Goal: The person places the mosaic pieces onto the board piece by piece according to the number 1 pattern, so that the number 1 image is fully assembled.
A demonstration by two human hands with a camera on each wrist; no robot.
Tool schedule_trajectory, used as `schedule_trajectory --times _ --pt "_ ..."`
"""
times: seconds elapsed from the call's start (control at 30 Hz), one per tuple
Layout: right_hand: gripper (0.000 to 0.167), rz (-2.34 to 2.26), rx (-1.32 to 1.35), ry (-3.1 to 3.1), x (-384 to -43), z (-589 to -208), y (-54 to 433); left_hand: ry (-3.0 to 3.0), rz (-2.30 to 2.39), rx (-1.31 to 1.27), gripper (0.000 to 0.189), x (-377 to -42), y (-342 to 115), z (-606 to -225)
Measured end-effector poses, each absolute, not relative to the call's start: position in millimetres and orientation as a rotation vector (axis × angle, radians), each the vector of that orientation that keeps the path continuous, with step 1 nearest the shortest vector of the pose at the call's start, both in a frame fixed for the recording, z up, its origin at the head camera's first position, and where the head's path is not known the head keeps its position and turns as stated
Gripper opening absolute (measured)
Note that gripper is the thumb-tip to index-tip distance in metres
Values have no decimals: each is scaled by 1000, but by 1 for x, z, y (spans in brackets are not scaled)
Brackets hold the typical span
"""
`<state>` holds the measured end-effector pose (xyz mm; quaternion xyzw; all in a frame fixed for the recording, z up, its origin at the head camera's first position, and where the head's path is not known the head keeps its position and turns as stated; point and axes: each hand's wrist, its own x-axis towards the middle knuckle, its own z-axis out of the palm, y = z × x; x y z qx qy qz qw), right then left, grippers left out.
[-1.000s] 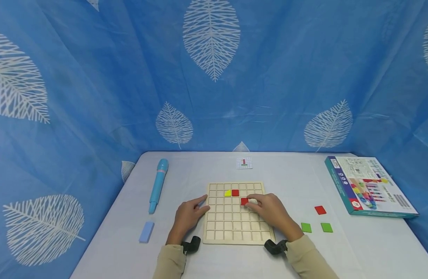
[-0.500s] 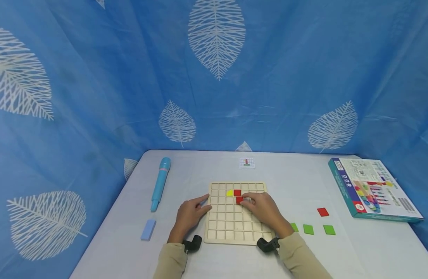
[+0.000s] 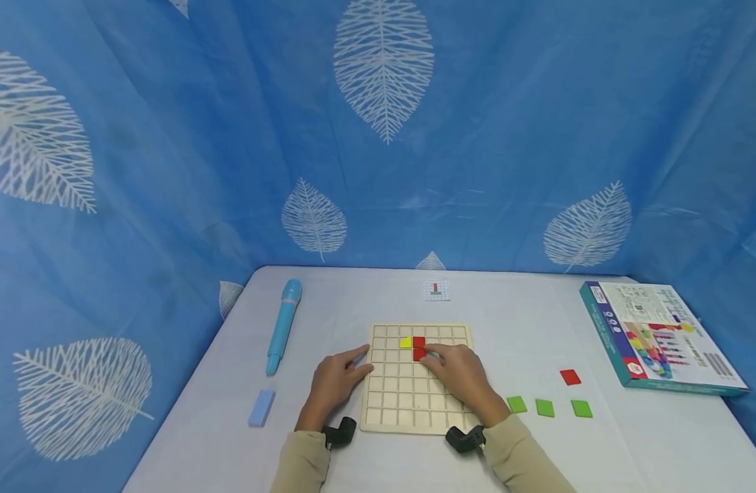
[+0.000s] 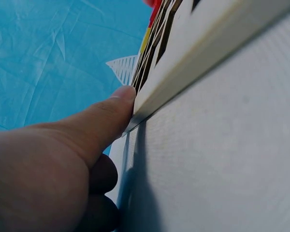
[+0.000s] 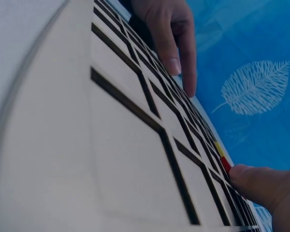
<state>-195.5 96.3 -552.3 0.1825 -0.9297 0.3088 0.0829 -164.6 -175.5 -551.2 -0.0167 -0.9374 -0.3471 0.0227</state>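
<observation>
A pale wooden grid board (image 3: pixel 393 404) lies on the white table. In its upper part sit a yellow piece (image 3: pixel 405 342) and a red square tile (image 3: pixel 418 341) side by side. Directly below that tile, a second red square tile (image 3: pixel 418 355) is pinched by the thumb and forefinger of my right hand (image 3: pixel 461 373). The right wrist view shows my right thumb (image 5: pixel 255 181) at the red piece. My left hand (image 3: pixel 332 380) touches the board's left edge with thumb and forefinger extended; in the left wrist view the thumb (image 4: pixel 104 118) rests against the rim.
Green tiles (image 3: pixel 545 408) and a red tile (image 3: pixel 570 377) lie right of the board. A patterned card (image 3: pixel 436 290) is behind it. A boxed set (image 3: pixel 668 335) stands far right. A blue microphone-shaped object (image 3: pixel 283 327) and a light blue block (image 3: pixel 261 408) lie left.
My right hand has moved left with the red tile, bringing it below the other red tile. A green tile formerly behind the right forearm now shows. My left hand stays at the board's edge.
</observation>
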Motion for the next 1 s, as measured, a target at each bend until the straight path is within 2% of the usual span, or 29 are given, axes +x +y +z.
schedule_trajectory --times 0.37,0.6,1.0 --pt "28 916 519 -2760 -193 -551 96 -2917 -1075 -72 49 -169 -174 -547" --pt "17 928 504 -2669 -189 -553 102 -2914 -1076 -45 49 -167 -173 -551" --pt "18 863 372 -2491 -176 -545 162 -2917 -1077 -25 49 -167 -173 -551"
